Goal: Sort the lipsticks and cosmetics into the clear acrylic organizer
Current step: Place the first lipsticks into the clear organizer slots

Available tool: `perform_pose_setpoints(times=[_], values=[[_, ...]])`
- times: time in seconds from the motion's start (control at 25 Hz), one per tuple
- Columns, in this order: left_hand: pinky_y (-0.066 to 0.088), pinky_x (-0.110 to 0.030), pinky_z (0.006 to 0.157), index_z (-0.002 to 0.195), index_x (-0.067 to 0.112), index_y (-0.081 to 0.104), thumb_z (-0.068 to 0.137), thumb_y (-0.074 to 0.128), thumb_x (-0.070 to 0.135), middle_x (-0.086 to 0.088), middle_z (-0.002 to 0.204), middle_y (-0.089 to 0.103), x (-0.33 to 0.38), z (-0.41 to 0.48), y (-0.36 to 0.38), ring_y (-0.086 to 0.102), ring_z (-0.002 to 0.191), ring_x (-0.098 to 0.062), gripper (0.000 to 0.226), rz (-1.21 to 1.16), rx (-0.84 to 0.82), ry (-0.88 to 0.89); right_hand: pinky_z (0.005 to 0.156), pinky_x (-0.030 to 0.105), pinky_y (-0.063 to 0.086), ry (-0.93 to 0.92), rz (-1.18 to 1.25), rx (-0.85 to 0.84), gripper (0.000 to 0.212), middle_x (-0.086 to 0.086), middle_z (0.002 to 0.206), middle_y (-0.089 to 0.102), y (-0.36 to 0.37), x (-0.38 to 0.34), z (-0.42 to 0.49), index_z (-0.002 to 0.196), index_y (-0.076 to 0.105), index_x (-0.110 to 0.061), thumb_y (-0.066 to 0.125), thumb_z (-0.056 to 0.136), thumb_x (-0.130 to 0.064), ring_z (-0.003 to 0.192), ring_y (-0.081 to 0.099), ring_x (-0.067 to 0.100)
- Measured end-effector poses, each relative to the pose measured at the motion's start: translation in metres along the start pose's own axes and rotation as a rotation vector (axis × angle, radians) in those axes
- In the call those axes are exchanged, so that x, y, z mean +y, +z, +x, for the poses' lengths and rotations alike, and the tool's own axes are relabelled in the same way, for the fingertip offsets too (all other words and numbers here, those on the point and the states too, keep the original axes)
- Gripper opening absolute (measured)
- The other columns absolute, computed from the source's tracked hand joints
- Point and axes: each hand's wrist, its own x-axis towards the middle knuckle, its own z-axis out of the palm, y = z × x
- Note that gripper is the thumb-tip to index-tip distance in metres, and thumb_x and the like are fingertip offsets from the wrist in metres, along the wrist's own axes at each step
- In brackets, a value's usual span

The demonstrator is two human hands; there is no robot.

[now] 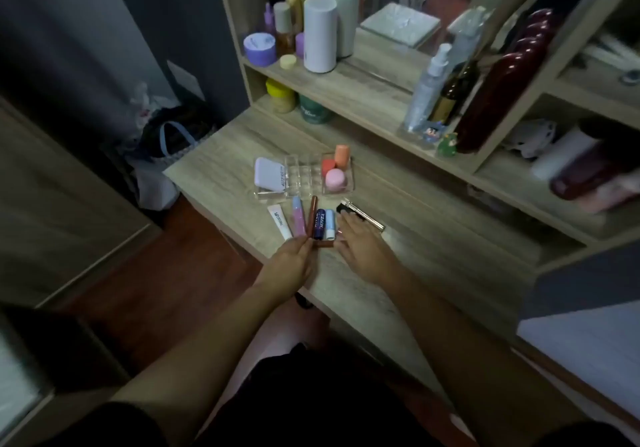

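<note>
The clear acrylic organizer (300, 177) stands mid-desk. A white compact (269, 173) leans in its left section; orange and pink makeup sponges (335, 172) fill the right one. The small middle slots look empty. In front lies a row: a white tube (280, 226), a pink-blue tube (298, 216), a brown lip pencil (312, 214), a dark blue Nivea stick (320, 224) and a light blue stick (330, 224). A black-silver lipstick (360, 217) lies to their right. My left hand (291, 263) touches the near ends of the pencil and tubes. My right hand (360, 245) hovers spread by the black lipstick.
The wooden desk (408, 249) has a raised shelf behind with jars, a white cylinder (320, 33), spray bottles (427, 90) and a dark red bottle (502, 83). A mirror sits above. Bags lie on the floor at left. The desk's left edge is close to my left hand.
</note>
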Motion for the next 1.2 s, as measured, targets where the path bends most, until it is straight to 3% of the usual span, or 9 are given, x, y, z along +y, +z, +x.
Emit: perform_pose_setpoints(times=[0.12, 0.2, 0.36, 0.8, 1.08, 1.2], values=[[0.039, -0.031, 0.103, 0.132, 0.003, 0.047, 0.095, 0.045, 0.012, -0.012, 0.127, 0.058, -0.008, 0.006, 0.005, 0.055, 0.113, -0.024, 0.039, -0.121, 0.066, -0.076, 0.108, 0.038, 0.034, -0.086, 0.066, 0.020, 0.041, 0.018, 0.138, 0.047, -0.009, 0.008, 0.034, 0.135, 0.044, -0.005, 0.045, 0.094, -0.011, 0.125, 0.046, 0.030], [0.039, -0.034, 0.105, 0.131, 0.002, 0.049, 0.093, 0.048, 0.006, -0.020, 0.129, 0.055, -0.013, 0.007, 0.009, 0.054, 0.115, -0.032, 0.038, -0.074, 0.092, -0.047, 0.102, 0.038, 0.037, -0.114, 0.054, -0.030, 0.035, 0.019, 0.127, 0.054, -0.017, 0.011, 0.059, 0.129, 0.053, -0.005, 0.045, 0.094, -0.006, 0.116, 0.051, 0.031], [0.045, -0.036, 0.096, 0.128, 0.005, 0.052, 0.093, 0.048, 0.006, -0.020, 0.123, 0.056, -0.012, 0.013, 0.011, 0.058, 0.108, -0.034, 0.036, -0.074, 0.109, -0.123, 0.098, 0.037, 0.041, -0.219, -0.033, -0.112, 0.032, 0.018, 0.118, 0.061, -0.025, 0.010, 0.099, 0.120, 0.061, -0.006, 0.046, 0.092, -0.002, 0.110, 0.056, 0.032], [0.049, -0.042, 0.087, 0.118, 0.005, 0.057, 0.093, 0.049, 0.012, -0.018, 0.111, 0.059, -0.011, 0.027, 0.013, 0.059, 0.102, -0.034, 0.027, -0.058, 0.077, -0.212, 0.093, 0.040, 0.048, -0.408, -0.408, -0.290, 0.029, 0.013, 0.114, 0.058, -0.022, 0.007, 0.141, 0.111, 0.062, -0.009, 0.050, 0.086, 0.001, 0.108, 0.057, 0.030], [0.049, -0.046, 0.090, 0.118, 0.004, 0.055, 0.095, 0.047, 0.016, -0.019, 0.113, 0.058, -0.007, 0.038, 0.002, 0.055, 0.107, -0.034, 0.027, -0.045, 0.075, -0.183, 0.090, 0.044, 0.050, -0.462, -0.558, -0.269, 0.023, 0.013, 0.115, 0.057, -0.044, 0.013, 0.147, 0.107, 0.056, -0.006, 0.047, 0.087, 0.002, 0.111, 0.051, 0.030], [0.046, -0.039, 0.097, 0.122, 0.006, 0.055, 0.094, 0.050, 0.014, -0.018, 0.119, 0.060, -0.013, 0.037, -0.003, 0.056, 0.111, -0.032, 0.030, -0.125, 0.106, -0.155, 0.089, 0.044, 0.050, -0.482, -0.562, -0.243, 0.021, 0.011, 0.117, 0.057, -0.049, 0.014, 0.150, 0.106, 0.055, -0.007, 0.049, 0.087, 0.002, 0.112, 0.050, 0.028]])
